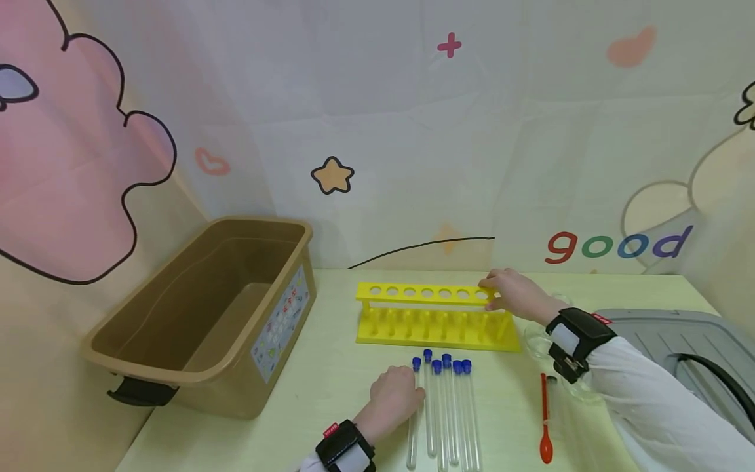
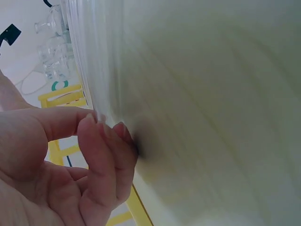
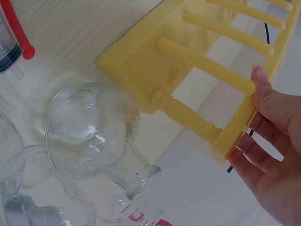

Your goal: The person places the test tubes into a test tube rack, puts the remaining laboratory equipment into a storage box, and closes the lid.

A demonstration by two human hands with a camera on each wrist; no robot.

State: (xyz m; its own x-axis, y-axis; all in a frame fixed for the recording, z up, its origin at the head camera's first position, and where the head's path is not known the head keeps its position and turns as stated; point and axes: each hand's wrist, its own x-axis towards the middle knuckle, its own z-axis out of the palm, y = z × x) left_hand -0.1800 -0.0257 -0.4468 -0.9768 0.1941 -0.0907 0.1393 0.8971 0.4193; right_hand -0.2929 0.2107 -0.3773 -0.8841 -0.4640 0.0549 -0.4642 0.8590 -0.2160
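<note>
A yellow test tube rack (image 1: 383,333) stands near the back of the table. My right hand (image 1: 519,296) grips the right end of its top bar, with the thumb on one side and the fingers on the other in the right wrist view. In front of the rack lie several clear test tubes (image 1: 453,426) with blue caps, side by side. My left hand (image 1: 395,400) is at the leftmost tube (image 1: 412,440), its fingertips pinching it. The left wrist view shows those curled fingers (image 2: 101,155) close above the tabletop; the tube there is blurred.
A deep tan bin (image 1: 236,387) stands at the left. Right of the rack are clear glass flasks (image 3: 89,127). A red spoon (image 1: 545,426) lies beside a syringe-like tube (image 3: 7,47). At the far right is a grey lid (image 1: 643,324) with a black handle (image 1: 716,370).
</note>
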